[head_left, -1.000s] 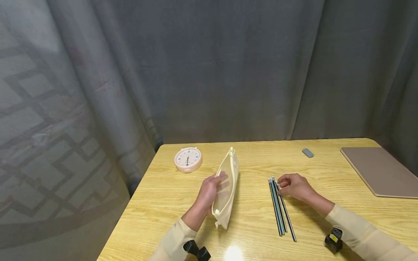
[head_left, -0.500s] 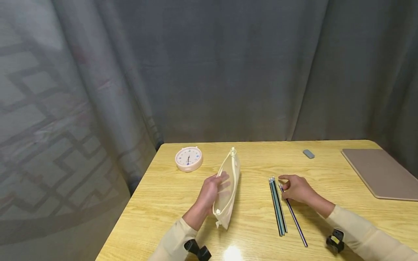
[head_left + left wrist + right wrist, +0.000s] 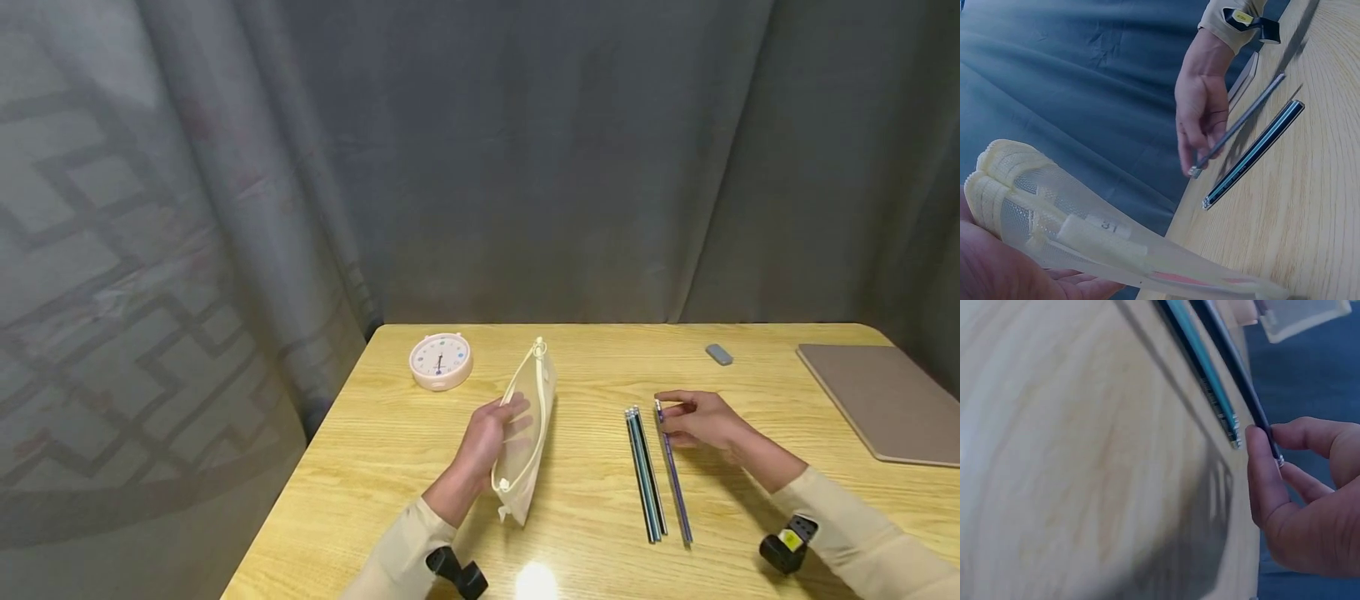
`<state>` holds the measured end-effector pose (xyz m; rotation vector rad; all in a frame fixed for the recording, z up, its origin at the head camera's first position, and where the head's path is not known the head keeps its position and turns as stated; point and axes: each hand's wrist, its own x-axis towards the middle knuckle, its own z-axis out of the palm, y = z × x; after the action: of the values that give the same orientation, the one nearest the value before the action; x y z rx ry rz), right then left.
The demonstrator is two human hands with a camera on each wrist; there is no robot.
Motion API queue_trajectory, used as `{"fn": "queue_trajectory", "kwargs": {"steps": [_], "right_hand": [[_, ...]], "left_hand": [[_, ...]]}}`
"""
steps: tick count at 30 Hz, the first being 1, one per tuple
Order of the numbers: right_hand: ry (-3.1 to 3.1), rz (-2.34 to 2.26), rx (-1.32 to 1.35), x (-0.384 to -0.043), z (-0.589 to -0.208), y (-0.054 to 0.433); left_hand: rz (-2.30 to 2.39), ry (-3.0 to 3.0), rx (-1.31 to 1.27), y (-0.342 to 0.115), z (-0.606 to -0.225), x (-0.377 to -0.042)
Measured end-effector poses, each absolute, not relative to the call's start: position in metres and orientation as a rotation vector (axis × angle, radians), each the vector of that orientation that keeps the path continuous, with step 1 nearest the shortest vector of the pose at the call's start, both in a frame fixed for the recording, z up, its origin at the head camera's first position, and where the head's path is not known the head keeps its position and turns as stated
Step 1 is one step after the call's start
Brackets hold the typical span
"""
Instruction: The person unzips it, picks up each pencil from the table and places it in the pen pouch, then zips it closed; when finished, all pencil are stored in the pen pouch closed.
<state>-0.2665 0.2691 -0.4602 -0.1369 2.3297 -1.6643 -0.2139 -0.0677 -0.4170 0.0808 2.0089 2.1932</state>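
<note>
My left hand (image 3: 477, 442) grips a pale cream mesh zipper pouch (image 3: 543, 425), its zipped mouth spread apart. Some of its fingers show through the sheer side. In the left wrist view, the pouch (image 3: 1104, 231) has a faint reddish patch low inside. My right hand (image 3: 705, 421) pinches one dark bluish-purple pencil (image 3: 677, 492) near its silver-tipped end. That pencil (image 3: 1232, 356) runs between thumb and fingers in the right wrist view, its silver end just past them. Just left of it, several teal and black pencils (image 3: 646, 475) lie side by side on the table.
A pink round clock (image 3: 441, 362) sits at the back left of the wooden table (image 3: 360, 467). Towards the back right lies a small grey eraser-like block (image 3: 719, 354). A flat brown board or notebook (image 3: 881, 400) occupies the right side. Grey curtains (image 3: 525, 167) hang behind.
The right hand has drawn one pencil away to the right from the bunch and now pinches its upper end. The left hand keeps holding the pouch in much the same place.
</note>
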Motion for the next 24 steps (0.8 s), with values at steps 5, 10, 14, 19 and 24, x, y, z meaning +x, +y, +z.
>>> {"fn": "queue_trajectory", "kwargs": {"steps": [5,10,14,19,24], "right_hand": [[2.251,-1.838,-0.142,-0.268,-0.45,0.266],[2.123,-2.057,-0.143,-0.27,-0.435,0.253],[1.979,-2.237,-0.158,-0.272,-0.423,0.238],[1.832,-2.384,-0.157,-0.27,-0.408,0.218],[1.78,-2.445,-0.183,-0.268,-0.392,0.198]], "left_hand": [[2.183,2.02,0.086,-0.066,-0.417,-0.214],[2.171,2.018,0.081,-0.064,-0.416,-0.214],[2.173,2.018,0.069,-0.064,-0.415,-0.215],[2.175,2.005,0.066,-0.064,-0.416,-0.216],[2.176,2.002,0.065,-0.062,-0.416,-0.215]]}}
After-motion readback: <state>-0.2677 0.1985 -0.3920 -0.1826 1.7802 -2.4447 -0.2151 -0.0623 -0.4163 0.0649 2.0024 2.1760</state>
